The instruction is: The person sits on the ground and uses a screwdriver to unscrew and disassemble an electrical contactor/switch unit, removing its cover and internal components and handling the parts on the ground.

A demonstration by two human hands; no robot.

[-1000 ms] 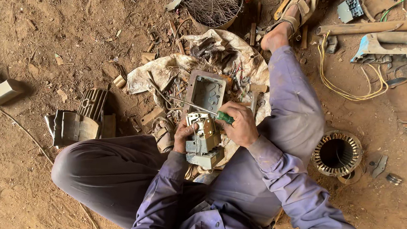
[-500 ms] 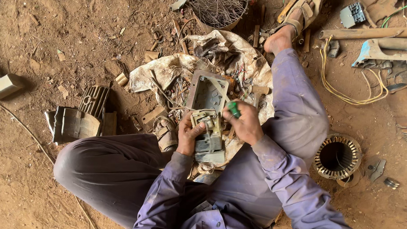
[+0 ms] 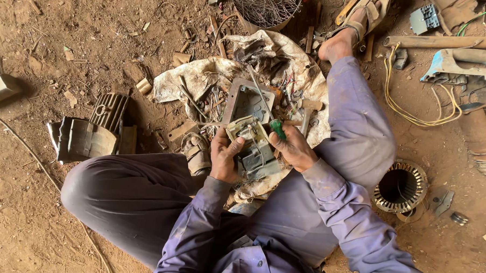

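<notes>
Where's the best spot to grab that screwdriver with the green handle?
Probably by the green handle, as the right hand does. It is the thick, rounded end nearest the person, while the thin metal shaft slants away over the open metal housing. Come from the right side, since the left hand steadies the grey electrical part on the other side.

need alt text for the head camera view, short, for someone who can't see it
A person sits on bare dirt, left hand gripping a grey metal electrical part while the right hand works a green-handled screwdriver into it. A dirty cloth strewn with small parts lies in front, a motor stator at the right.
</notes>
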